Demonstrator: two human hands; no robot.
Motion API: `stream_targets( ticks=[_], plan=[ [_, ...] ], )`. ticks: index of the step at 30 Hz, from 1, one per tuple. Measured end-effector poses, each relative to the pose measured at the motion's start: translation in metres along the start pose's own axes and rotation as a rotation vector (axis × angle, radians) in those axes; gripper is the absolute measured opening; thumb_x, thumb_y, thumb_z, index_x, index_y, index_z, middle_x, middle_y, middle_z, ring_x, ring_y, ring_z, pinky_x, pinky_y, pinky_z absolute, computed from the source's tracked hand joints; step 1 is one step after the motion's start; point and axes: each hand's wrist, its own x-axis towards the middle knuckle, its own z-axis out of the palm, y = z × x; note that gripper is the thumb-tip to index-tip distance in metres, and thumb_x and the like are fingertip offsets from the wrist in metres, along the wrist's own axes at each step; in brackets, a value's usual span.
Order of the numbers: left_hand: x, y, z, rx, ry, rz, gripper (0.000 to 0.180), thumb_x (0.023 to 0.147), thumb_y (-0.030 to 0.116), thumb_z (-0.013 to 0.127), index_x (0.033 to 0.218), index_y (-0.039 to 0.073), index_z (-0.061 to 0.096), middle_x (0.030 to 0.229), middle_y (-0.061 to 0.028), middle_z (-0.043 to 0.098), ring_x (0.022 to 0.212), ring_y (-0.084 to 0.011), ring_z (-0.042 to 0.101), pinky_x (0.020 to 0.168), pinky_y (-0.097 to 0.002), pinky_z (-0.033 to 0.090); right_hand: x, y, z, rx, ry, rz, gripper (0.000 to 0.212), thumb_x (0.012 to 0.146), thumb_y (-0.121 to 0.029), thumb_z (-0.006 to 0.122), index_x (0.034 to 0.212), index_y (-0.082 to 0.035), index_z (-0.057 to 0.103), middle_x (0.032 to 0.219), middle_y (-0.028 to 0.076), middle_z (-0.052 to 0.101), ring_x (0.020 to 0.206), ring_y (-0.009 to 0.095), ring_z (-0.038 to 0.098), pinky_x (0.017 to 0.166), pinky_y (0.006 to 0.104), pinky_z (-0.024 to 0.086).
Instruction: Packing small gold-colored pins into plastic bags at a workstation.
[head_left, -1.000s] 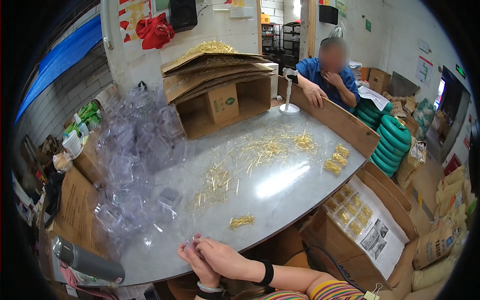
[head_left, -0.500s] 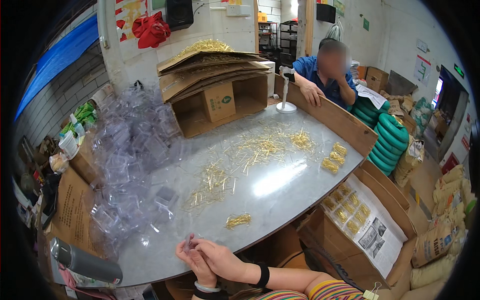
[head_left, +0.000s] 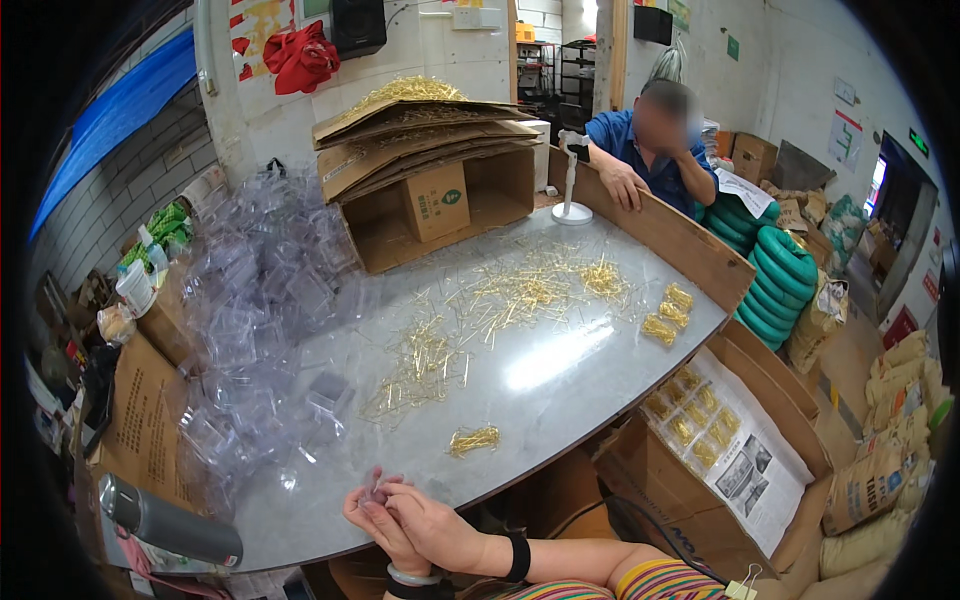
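Above the table's near edge, my left hand (head_left: 372, 518) and my right hand (head_left: 428, 522) are closed together. Between their fingertips is a small see-through piece (head_left: 376, 489), seemingly a clear plastic box, mostly hidden by the fingers. Just beyond the hands, a bundle of gold wire pins (head_left: 474, 441) lies on the grey table (head_left: 400, 462). To the left spreads a big heap of clear plastic boxes (head_left: 270, 270). Loose gold pins (head_left: 425, 370) are scattered over the middle, with a larger pile (head_left: 525, 292) behind them.
A grey flask (head_left: 170, 522) lies at the near left. Several pin bundles (head_left: 668, 315) sit by the right edge, above a carton (head_left: 640, 480) of filled clear boxes. At the back stand an open cardboard box (head_left: 380, 235) and a white stand (head_left: 571, 212). A person (head_left: 650, 150) leans on the wooden board.
My hands have shifted slightly to the left, and the fingers have moved around the clear piece. The things on the table stay where they were.
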Motion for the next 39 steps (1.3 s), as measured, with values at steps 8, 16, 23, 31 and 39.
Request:
stream_targets(
  ticks=[8,16,23,31,39],
  plan=[
    [0.004,0.007,-0.008,0.226,-0.16,0.1,0.038,0.108,0.04,0.038,0.129,0.009,0.032,0.132,-0.0171,0.05,0.106,-0.0247,0.055,0.096,-0.0387,0.045,-0.008,0.005,-0.003,0.29,0.021,0.125,0.026,0.095,-0.005,0.058,0.12,0.0,0.056,0.13,0.021,0.057,0.119,0.04,0.057,0.094,0.0386,0.052],
    [0.001,0.007,-0.003,0.263,-0.116,0.177,0.037,0.109,0.038,0.037,0.128,0.006,0.034,0.133,-0.0218,0.046,0.107,-0.0256,0.055,0.096,-0.0401,0.045,-0.003,-0.003,-0.004,0.288,0.084,0.166,0.021,0.095,-0.006,0.059,0.116,-0.002,0.059,0.121,0.02,0.065,0.109,0.04,0.064,0.087,0.0392,0.055],
    [-0.007,0.002,-0.007,0.209,-0.049,0.097,0.039,0.109,0.04,0.036,0.127,0.007,0.036,0.117,-0.0191,0.057,0.097,-0.0216,0.057,0.089,-0.0357,0.048,-0.009,-0.005,0.002,0.157,0.128,0.097,0.02,0.095,-0.006,0.059,0.115,-0.002,0.059,0.12,0.021,0.065,0.103,0.04,0.066,0.083,0.0394,0.057],
    [-0.003,0.0,-0.002,0.307,-0.115,0.233,0.029,0.108,0.028,0.043,0.124,0.007,0.031,0.147,-0.0305,0.038,0.112,-0.0276,0.057,0.099,-0.0394,0.047,-0.018,0.002,0.0,0.271,0.14,0.218,0.022,0.097,-0.007,0.059,0.119,-0.003,0.06,0.127,0.021,0.063,0.108,0.038,0.066,0.087,0.0366,0.055],
    [-0.003,0.008,-0.008,0.587,-0.218,0.296,0.021,0.107,0.022,0.046,0.117,0.006,0.037,0.143,-0.0339,0.045,0.115,-0.0339,0.057,0.096,-0.0412,0.046,-0.018,0.0,0.0,0.262,0.176,0.288,0.021,0.096,-0.002,0.059,0.116,-0.002,0.063,0.124,0.02,0.066,0.103,0.033,0.069,0.087,0.0348,0.054]
  ],
)
